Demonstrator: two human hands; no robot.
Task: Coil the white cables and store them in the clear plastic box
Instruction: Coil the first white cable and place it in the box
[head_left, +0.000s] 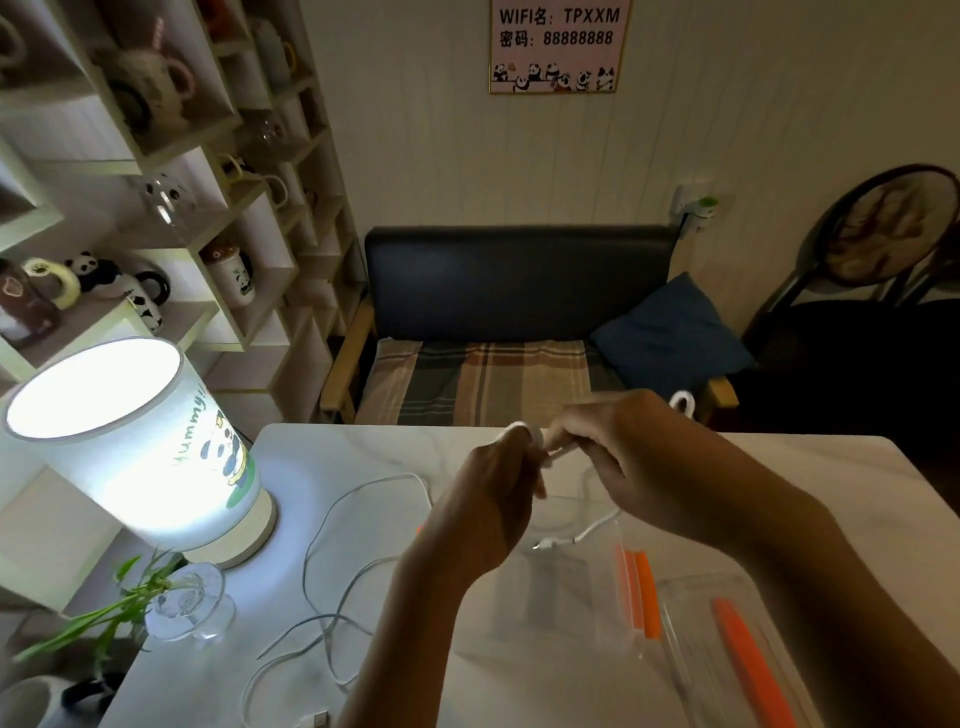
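My left hand (506, 470) is closed around a small coil of white cable (519, 429) above the table's far middle. My right hand (618, 447) pinches the same cable just beside it, and a loop of cable (681, 401) sticks out behind its knuckles. The cable's free end with a plug (550, 544) hangs down over the clear plastic box (597, 597), which sits open beneath my hands with an orange latch (640, 592). A second, long white cable (332, 587) lies loose in loops on the table to the left.
A lit panda table lamp (135, 457) stands at the left, with a glass vase of green stems (187, 608) in front of it. The box's clear lid with an orange strip (748, 670) lies at the right. A sofa and shelves of mugs stand beyond the white marble table (332, 447).
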